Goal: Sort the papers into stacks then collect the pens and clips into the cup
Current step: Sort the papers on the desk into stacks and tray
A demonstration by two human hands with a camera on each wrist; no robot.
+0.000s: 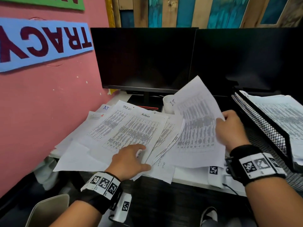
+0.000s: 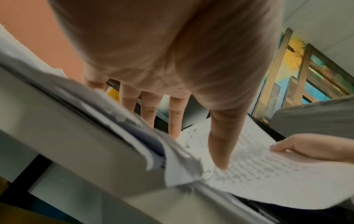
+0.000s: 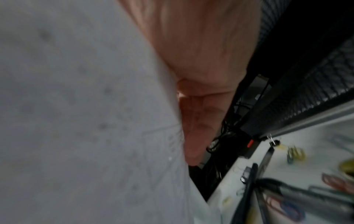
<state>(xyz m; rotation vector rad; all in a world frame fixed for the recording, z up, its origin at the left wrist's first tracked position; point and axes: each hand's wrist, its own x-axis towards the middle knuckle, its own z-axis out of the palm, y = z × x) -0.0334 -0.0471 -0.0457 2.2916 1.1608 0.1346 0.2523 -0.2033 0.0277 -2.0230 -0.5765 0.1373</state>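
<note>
Printed sheets [image 1: 131, 131] lie fanned over the desk; the top one is marked "Admin". My left hand [image 1: 139, 154] rests on their near edge with straight fingers [image 2: 175, 118], the thumb touching a sheet. My right hand [image 1: 224, 118] pinches the right edge of a raised sheet [image 1: 196, 122] marked "IT", which fills the left of the right wrist view as a grey sheet [image 3: 86, 106]. A white cup [image 1: 168, 104] stands behind the papers, half hidden by the raised sheet. Pens [image 3: 287, 191] and coloured paper clips [image 3: 295, 153] lie on the desk below my right hand.
Two dark monitors [image 1: 144, 59] stand at the back. A black mesh tray [image 1: 262, 122] holding more papers sits at the right. A pink wall [image 1: 49, 104] borders the desk on the left. A small binder clip [image 3: 272, 141] lies near the tray's edge.
</note>
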